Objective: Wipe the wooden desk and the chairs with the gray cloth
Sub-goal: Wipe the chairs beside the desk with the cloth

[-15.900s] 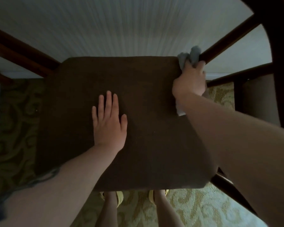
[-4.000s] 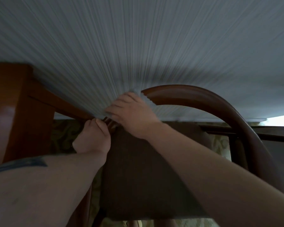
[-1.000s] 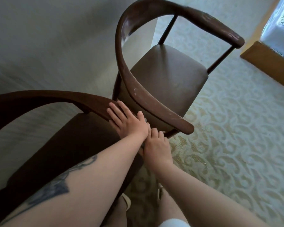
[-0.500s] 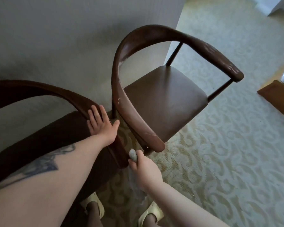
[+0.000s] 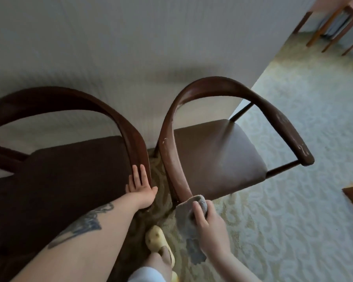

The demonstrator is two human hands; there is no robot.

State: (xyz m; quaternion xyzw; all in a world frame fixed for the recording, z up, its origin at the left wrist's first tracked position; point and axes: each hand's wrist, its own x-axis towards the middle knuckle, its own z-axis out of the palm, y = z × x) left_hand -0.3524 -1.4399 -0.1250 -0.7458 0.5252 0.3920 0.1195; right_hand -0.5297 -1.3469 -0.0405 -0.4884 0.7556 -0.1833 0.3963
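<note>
1. Right hand (image 5: pixel 209 226) grips cloth (image 5: pixel 186 220), bunched at near tip of right chair's armrest (image 5: pixel 174 159).
2. Armrest runs up-away from fingers.
3. Left hand (image 5: pixel 140 187) flat, fingers straight, on left chair (image 5: pixel 114 117).

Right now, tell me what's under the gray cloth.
The gray cloth, gripped by the right hand, covers the front tip of the right chair's armrest. Its loose end hangs over the patterned carpet. The armrest tip itself is hidden.

two chairs (image 5: pixel 218 159), one gray cloth (image 5: pixel 189 220), two hands (image 5: pixel 209 228), one yellow slipper (image 5: pixel 157 239)
</note>
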